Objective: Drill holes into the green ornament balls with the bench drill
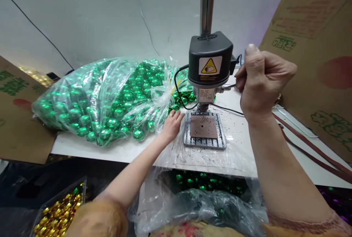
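One right grip (258, 83) clenched on one drill lever (230, 86); one left grip (173, 126), hold unclear, beside one bag (99, 101)

Right hand (260, 79) raised, curled; left hand (173, 125) lower, outstretched.

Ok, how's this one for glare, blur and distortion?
Head view: bright glints dot the green balls and glare streaks the clear bag; the warning label on the drill press is clear; the left sleeve looks soft; the right-hand cardboard slants, perhaps lens distortion.
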### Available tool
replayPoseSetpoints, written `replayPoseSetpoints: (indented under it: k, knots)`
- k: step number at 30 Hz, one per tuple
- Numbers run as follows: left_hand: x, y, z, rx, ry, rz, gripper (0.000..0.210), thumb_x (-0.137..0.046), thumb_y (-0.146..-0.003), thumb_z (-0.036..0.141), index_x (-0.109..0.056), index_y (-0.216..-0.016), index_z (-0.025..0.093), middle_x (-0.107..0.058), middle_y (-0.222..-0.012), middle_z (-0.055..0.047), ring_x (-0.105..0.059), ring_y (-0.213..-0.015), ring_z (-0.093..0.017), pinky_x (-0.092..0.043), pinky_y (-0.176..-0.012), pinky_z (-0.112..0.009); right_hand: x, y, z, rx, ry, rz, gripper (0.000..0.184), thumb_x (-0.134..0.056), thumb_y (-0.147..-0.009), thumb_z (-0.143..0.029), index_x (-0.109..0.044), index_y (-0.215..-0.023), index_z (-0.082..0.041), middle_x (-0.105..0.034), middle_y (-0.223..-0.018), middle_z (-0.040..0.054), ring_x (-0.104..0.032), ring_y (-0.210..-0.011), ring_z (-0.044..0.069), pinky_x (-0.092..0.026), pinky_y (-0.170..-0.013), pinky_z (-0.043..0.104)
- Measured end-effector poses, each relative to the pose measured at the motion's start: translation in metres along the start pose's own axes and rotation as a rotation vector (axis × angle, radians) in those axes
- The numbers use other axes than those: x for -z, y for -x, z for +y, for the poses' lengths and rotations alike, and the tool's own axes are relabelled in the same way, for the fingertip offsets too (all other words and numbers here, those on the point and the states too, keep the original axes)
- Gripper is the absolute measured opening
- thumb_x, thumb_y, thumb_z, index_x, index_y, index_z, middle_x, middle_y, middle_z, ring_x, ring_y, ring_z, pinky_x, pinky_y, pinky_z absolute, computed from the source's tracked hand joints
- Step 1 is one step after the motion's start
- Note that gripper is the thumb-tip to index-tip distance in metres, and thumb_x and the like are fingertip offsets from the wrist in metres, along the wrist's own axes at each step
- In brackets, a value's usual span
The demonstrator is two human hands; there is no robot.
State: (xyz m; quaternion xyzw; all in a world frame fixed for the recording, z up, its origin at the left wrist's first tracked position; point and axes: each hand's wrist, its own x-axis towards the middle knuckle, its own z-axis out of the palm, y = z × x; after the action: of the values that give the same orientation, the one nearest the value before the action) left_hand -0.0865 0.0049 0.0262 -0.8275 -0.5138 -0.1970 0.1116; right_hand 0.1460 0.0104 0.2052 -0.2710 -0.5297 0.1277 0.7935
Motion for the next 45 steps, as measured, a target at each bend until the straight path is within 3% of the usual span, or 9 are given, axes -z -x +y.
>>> replayPoseSetpoints:
  k: [3, 7, 15, 21, 26, 30, 32, 36, 45]
  knots:
    - [-0.016, -0.043, -0.024, 0.103, -0.040, -0.155, 0.053, -0.057, -0.069, -0.006, -0.063, -0.118, 0.015, -0.055, -0.139, -0.019, -0.047, -0.132, -0.038, -0.045, -0.101, -0.049, 0.000, -0.001, 0.003, 0.029, -0.015, 0.000, 0.044, -0.061, -0.090, -0.026, -0.055, -0.047, -0.021, -0.040, -0.037, -0.0065, -0.033, -0.032, 0.004, -0.027, -0.039, 0.028]
    - [-0.028, -0.062, -0.038, 0.168, -0.035, -0.168, 0.033, -0.060, -0.073, -0.002, -0.068, -0.100, 0.014, -0.061, -0.124, -0.021, -0.051, -0.123, -0.040, -0.043, -0.097, -0.050, -0.001, -0.002, 0.007, 0.065, -0.041, 0.004, 0.045, -0.063, -0.089, -0.025, -0.054, -0.045, -0.022, -0.039, -0.035, -0.0065, -0.029, -0.030, 0.004, -0.022, -0.035, 0.030]
    - [-0.027, -0.058, -0.043, 0.189, -0.110, -0.178, 0.042, -0.056, -0.078, 0.002, -0.063, -0.118, 0.015, -0.062, -0.114, -0.020, -0.055, -0.113, -0.036, -0.043, -0.093, -0.047, 0.001, 0.002, 0.005, 0.064, -0.059, -0.001, 0.046, -0.063, -0.089, -0.032, -0.053, -0.047, -0.020, -0.039, -0.038, -0.0075, -0.033, -0.033, 0.004, -0.026, -0.039, 0.027]
    - [0.000, -0.032, -0.038, 0.169, -0.081, -0.078, 0.043, -0.064, -0.084, 0.021, -0.060, -0.126, 0.019, -0.063, -0.117, -0.018, -0.052, -0.119, -0.037, -0.041, -0.098, -0.050, 0.002, 0.003, 0.005, 0.044, -0.106, -0.016, 0.045, -0.063, -0.089, -0.035, -0.055, -0.047, -0.019, -0.041, -0.037, -0.0073, -0.033, -0.033, 0.004, -0.027, -0.041, 0.026]
    - [0.011, 0.005, 0.005, 0.328, 0.396, 0.333, 0.041, -0.076, -0.076, 0.040, -0.061, -0.110, 0.021, -0.068, -0.107, -0.011, -0.061, -0.108, -0.029, -0.048, -0.096, -0.047, 0.001, 0.002, 0.007, 0.060, -0.141, -0.025, 0.047, -0.065, -0.087, -0.041, -0.055, -0.046, -0.021, -0.039, -0.036, -0.0067, -0.033, -0.033, 0.004, -0.028, -0.040, 0.027]
    - [-0.002, 0.006, 0.046, 0.640, 1.166, 0.289, 0.055, -0.077, -0.072, 0.052, -0.052, -0.109, 0.020, -0.069, -0.097, -0.006, -0.069, -0.081, -0.018, -0.055, -0.068, -0.032, 0.000, 0.001, 0.007, 0.077, -0.149, -0.008, 0.048, -0.064, -0.087, -0.045, -0.054, -0.046, -0.021, -0.038, -0.036, -0.0070, -0.033, -0.033, 0.004, -0.028, -0.039, 0.027]
    - [-0.009, -0.001, 0.056, 0.759, 1.368, 0.268, 0.058, -0.078, -0.070, 0.054, -0.050, -0.107, 0.019, -0.069, -0.093, -0.005, -0.069, -0.074, -0.016, -0.054, -0.062, -0.028, 0.001, 0.001, 0.007, 0.071, -0.139, -0.010, 0.048, -0.064, -0.087, -0.046, -0.054, -0.047, -0.021, -0.040, -0.037, -0.0070, -0.034, -0.034, 0.004, -0.028, -0.041, 0.026]
    - [-0.015, -0.014, 0.058, 0.754, 1.396, 0.223, 0.057, -0.081, -0.068, 0.051, -0.054, -0.107, 0.019, -0.070, -0.084, -0.003, -0.063, -0.063, -0.011, -0.048, -0.055, -0.022, 0.001, 0.002, 0.006, 0.052, -0.132, -0.025, 0.048, -0.063, -0.087, -0.043, -0.054, -0.046, -0.020, -0.040, -0.039, -0.0072, -0.034, -0.036, 0.004, -0.030, -0.044, 0.026]
    - [-0.023, -0.022, 0.052, 0.609, 1.258, 0.131, 0.056, -0.083, -0.066, 0.042, -0.064, -0.113, 0.018, -0.072, -0.095, -0.005, -0.065, -0.081, -0.016, -0.052, -0.072, -0.028, 0.000, 0.002, 0.009, 0.066, -0.077, -0.015, 0.045, -0.058, -0.092, -0.024, -0.050, -0.047, -0.021, -0.041, -0.041, -0.0076, -0.035, -0.037, 0.004, -0.038, -0.047, 0.026]
